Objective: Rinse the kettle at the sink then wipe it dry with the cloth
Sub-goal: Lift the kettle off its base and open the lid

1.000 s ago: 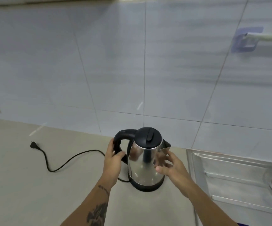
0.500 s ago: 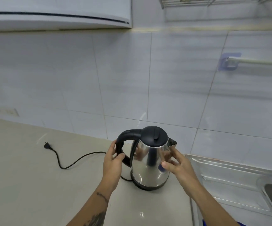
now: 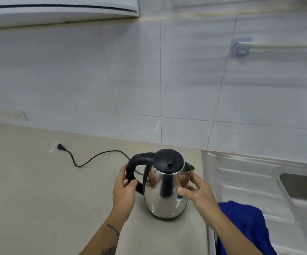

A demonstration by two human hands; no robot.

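Note:
A shiny steel kettle (image 3: 164,196) with a black lid and black handle stands upright on the beige counter (image 3: 38,199), close to the sink's edge. My left hand (image 3: 124,190) is wrapped around the handle. My right hand (image 3: 196,192) presses flat against the kettle's right side below the spout, thumb in front. A blue cloth (image 3: 244,225) lies on the steel draining board (image 3: 241,177) just right of my right forearm, partly hidden by it. The sink basin (image 3: 303,188) is at the far right.
A black power cord with an unplugged plug (image 3: 60,146) trails over the counter to the left of the kettle. A tiled wall stands behind, with a rail on a blue holder (image 3: 241,47) at upper right and a wall cabinet (image 3: 57,11) above left.
The view has tilted down and back, bringing the blue cloth into sight. My hands keep the same hold on the kettle, which still stands on the counter.

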